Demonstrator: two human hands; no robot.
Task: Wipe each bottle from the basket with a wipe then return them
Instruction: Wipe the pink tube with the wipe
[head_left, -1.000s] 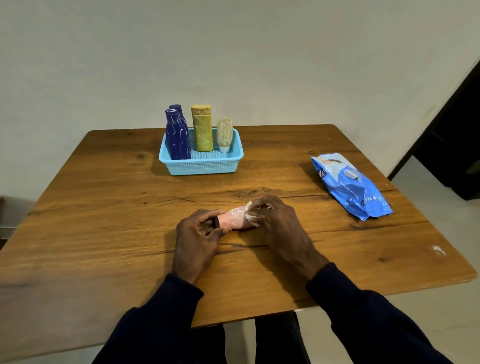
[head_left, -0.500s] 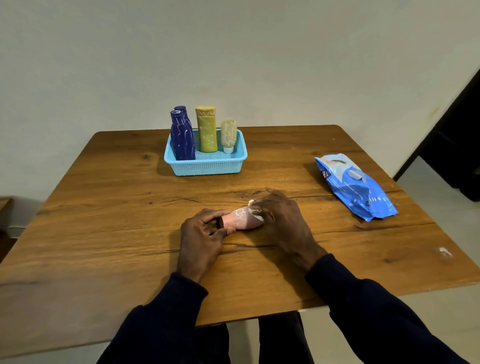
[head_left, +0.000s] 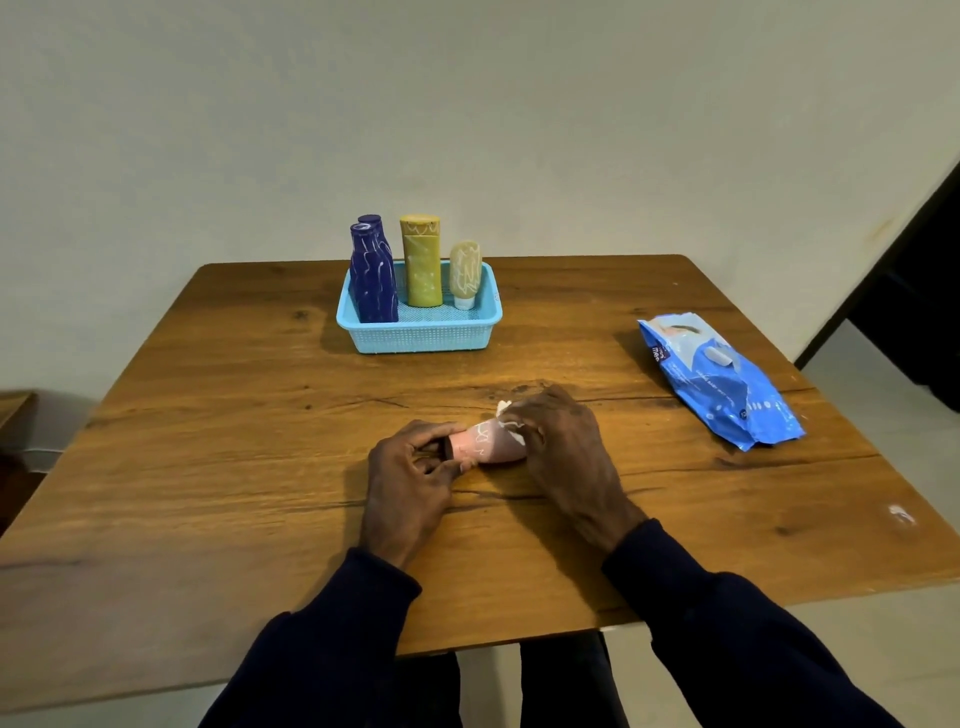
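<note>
Left hand (head_left: 410, 478) pinches the dark-capped end of a small, smooth pink bottle (head_left: 478, 447) lying sideways between my hands; right hand (head_left: 566, 447) curls a crumpled white wipe (head_left: 511, 423) round its rounded base.

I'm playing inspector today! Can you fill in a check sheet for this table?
Surface: wooden table, small white mark near its right edge.
Job's things: pink bottle lies between the hands; dark blue bottles, yellow bottle and cream bottle stand in the blue basket.
Clutter: wipes pack lies at the right.
Hands: left hand grips the pink bottle's cap end; right hand holds the wipe on it.
Cables: nothing seen.
Surroundings: plain wall, dark doorway at right.
</note>
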